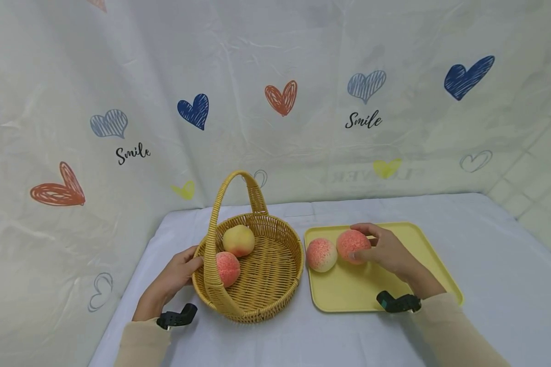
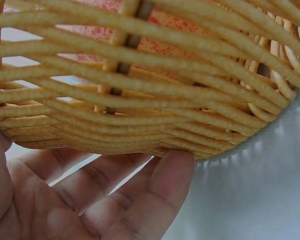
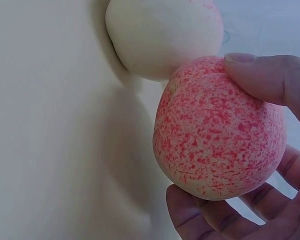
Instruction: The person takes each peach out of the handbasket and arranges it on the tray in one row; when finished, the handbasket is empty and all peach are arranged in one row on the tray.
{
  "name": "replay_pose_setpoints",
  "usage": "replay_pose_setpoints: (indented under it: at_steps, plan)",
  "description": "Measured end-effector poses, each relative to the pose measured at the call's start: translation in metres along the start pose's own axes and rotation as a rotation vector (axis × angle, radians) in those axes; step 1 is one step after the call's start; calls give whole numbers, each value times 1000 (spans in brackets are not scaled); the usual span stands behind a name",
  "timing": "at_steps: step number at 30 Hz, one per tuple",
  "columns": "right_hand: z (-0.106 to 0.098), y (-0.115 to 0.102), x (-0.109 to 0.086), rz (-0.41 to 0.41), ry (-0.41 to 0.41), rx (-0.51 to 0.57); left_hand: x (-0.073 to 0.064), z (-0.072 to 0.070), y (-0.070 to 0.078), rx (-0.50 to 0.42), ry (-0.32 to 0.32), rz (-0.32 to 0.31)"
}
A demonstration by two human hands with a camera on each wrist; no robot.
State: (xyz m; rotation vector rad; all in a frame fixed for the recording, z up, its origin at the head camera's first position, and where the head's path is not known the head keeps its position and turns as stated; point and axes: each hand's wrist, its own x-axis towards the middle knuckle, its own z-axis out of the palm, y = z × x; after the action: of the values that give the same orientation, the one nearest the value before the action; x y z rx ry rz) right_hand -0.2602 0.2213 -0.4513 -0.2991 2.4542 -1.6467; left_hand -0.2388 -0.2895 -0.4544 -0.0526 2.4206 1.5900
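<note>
My right hand (image 1: 390, 250) grips a speckled pink peach (image 1: 352, 246) over the yellow tray (image 1: 395, 290), thumb on one side and fingers on the other. In the right wrist view a shadow lies beside the held peach (image 3: 220, 135). A paler peach (image 1: 322, 255) sits close to it at the tray's left end. My left hand (image 1: 176, 272) holds the left side of a round wicker basket (image 1: 271, 278) with a tall handle. Beneath the weave its fingers (image 2: 172, 175) show in the left wrist view. Inside the basket lie a yellowish peach (image 1: 239, 240) and a pink peach (image 1: 228, 269).
A white cloth (image 1: 340, 339) covers the table. The basket stands just left of the tray, and its handle (image 1: 218, 204) arches above the rim. Behind the table hangs a pale curtain (image 1: 303, 153) printed with hearts.
</note>
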Motion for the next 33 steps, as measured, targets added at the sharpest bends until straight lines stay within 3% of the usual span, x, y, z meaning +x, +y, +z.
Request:
replay_pose_setpoints:
  at_steps: [15, 26, 33]
  plan:
    - [6, 3, 4, -8, 62, -43, -1, -2, 0, -15, -25, 17]
    - [10, 4, 2, -33, 68, -52, 0, -2, 0, -19, -31, 24]
    - [9, 4, -1, -4, 40, -46, 2, -1, -2, -24, -7, -2]
